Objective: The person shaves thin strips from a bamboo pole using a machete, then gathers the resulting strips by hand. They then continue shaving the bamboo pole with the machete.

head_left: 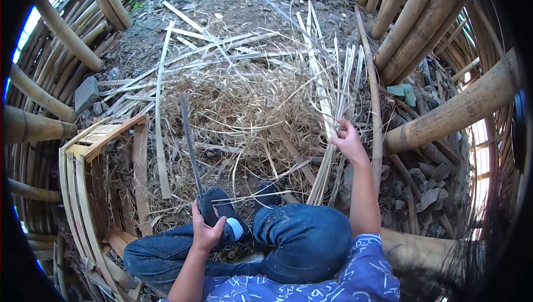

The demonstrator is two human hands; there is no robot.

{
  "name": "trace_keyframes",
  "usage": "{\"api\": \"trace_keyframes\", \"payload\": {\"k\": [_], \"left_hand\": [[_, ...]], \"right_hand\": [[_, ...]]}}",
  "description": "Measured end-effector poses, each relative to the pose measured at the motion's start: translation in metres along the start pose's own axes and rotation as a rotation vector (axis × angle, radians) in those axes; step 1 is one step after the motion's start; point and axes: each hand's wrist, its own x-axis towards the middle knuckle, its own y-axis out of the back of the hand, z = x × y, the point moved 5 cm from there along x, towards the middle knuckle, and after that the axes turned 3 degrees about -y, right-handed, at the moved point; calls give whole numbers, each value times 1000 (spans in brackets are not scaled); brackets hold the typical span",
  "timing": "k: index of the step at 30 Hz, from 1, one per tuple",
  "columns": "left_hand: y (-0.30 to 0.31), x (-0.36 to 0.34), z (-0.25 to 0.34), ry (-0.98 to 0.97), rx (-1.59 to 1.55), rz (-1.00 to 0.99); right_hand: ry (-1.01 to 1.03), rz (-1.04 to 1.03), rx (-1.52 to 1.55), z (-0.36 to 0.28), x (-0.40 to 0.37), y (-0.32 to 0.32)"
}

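Note:
My left hand [206, 231] is wrapped round the dark handle of a long, narrow-bladed machete [191, 149]. Its blade points up and away from me over the ground. Out to the right, my right hand [351, 144] is closed, thumb and fingers pinched at a pale bamboo strip [323, 102] in a bundle of long strips. The fingertips partly cover where they meet the strip. Between the hands spreads a heap of curled bamboo shavings [239, 107]. Several flat strips [161, 119] lie crossed on its far and left sides.
A slatted wooden crate [83, 160] stands at the left. Thick bamboo poles [455, 102] lean in from the right, and more poles [66, 33] line the left. Rocks [430, 191] lie at the right. My bent legs [302, 241] and dark shoes [225, 205] are in front.

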Motion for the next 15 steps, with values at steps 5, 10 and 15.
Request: {"api": "trace_keyframes", "payload": {"k": [5,10,15], "left_hand": [[17,-16,17,-15,49,-15],[30,-30,7,-37,20,26],[41,-44,6,-24,-6,71]], "right_hand": [[68,-80,343,2,-38,11],[-18,15,50,19,-58,27],[-40,350,-128,55,-73,26]]}}
